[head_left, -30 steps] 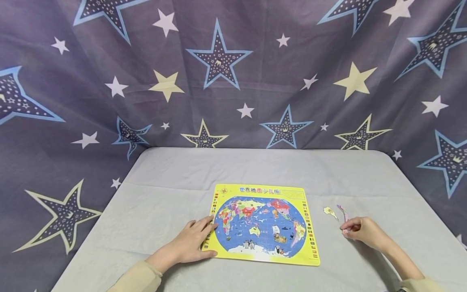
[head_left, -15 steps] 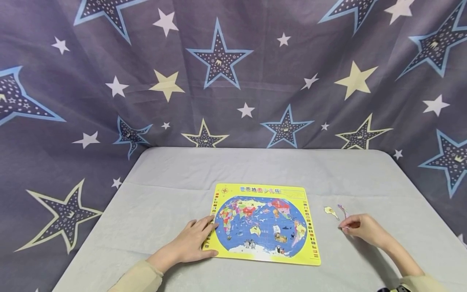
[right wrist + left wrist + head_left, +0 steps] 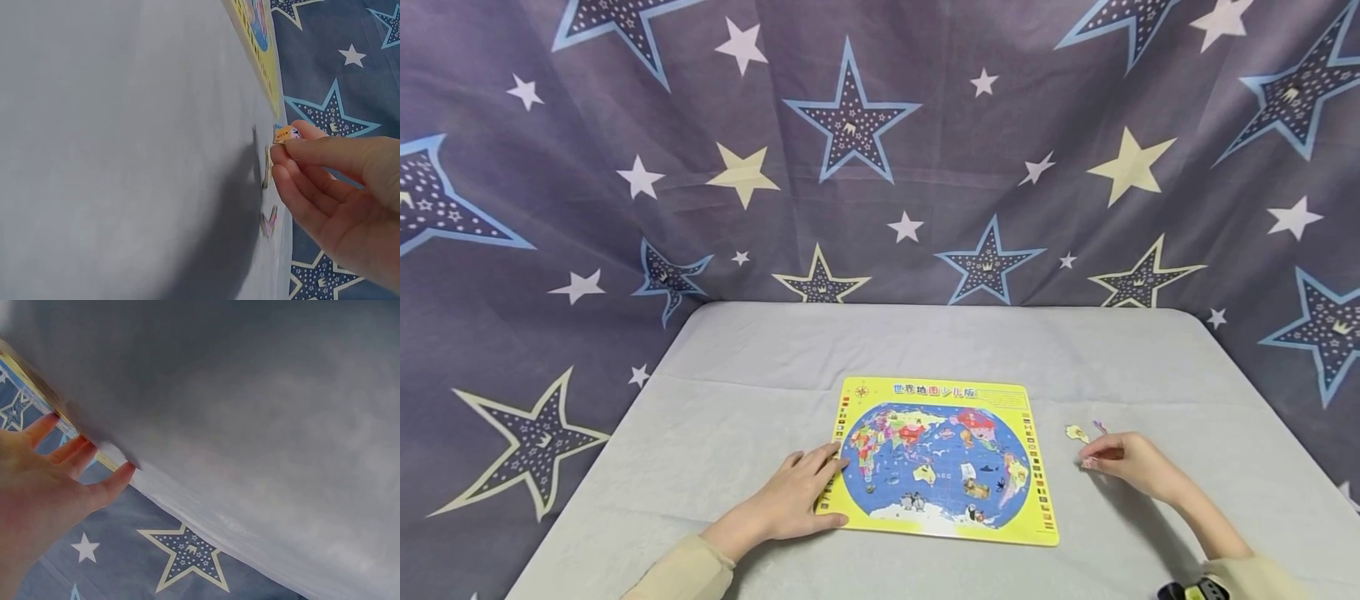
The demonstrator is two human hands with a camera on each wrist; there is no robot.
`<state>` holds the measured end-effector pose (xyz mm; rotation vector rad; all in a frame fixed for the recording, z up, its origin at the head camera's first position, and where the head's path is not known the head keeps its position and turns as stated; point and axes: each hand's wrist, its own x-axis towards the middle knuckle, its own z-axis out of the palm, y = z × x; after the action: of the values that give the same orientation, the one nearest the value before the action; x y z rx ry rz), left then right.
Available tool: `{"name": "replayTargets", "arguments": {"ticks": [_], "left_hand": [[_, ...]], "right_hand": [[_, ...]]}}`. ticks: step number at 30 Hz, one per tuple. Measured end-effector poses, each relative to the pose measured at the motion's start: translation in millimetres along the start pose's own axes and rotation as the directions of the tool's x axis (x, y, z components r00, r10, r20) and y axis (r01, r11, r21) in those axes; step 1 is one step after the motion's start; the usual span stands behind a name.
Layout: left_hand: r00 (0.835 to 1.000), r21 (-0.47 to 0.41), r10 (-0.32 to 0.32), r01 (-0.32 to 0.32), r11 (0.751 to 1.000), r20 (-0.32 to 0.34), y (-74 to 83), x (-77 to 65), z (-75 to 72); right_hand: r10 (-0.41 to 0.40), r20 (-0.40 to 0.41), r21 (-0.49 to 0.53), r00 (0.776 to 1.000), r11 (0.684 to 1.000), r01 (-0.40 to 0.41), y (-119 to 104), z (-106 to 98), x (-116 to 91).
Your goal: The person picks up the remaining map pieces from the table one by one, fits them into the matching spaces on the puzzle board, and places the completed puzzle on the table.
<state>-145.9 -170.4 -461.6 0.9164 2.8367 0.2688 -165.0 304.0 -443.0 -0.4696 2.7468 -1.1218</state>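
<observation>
A yellow-bordered world map puzzle board (image 3: 955,536) lies on the table in the head view. My left hand (image 3: 797,497) rests on its left edge, fingers extended; the left wrist view shows the fingertips (image 3: 119,478) at that edge. My right hand (image 3: 1142,471) is right of the board, pinching a small orange and purple puzzle piece (image 3: 286,134) between thumb and fingers. Just beyond that hand lie a pale yellow puzzle piece (image 3: 1077,432) and a narrow purple and pink piece (image 3: 1100,427), the latter partly hidden by it.
The table (image 3: 760,350) has a light grey cloth cover. A dark star-patterned curtain (image 3: 910,167) hangs behind it and along its sides. A dark wrist device (image 3: 1195,590) shows at the right sleeve.
My right hand has moved left, from beside the narrow purple piece to just below the pale yellow one, with a small piece in its fingers. My left hand has stayed on the board.
</observation>
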Motion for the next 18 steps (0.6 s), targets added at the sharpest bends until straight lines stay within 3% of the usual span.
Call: {"name": "replayTargets", "arguments": {"ticks": [18], "left_hand": [[1.0, 0.0, 0.001, -0.001, 1.0, -0.009, 0.2, -0.2, 1.1]], "right_hand": [[0.03, 0.026, 0.045, 0.999, 0.998, -0.032, -16, 16, 20]]}}
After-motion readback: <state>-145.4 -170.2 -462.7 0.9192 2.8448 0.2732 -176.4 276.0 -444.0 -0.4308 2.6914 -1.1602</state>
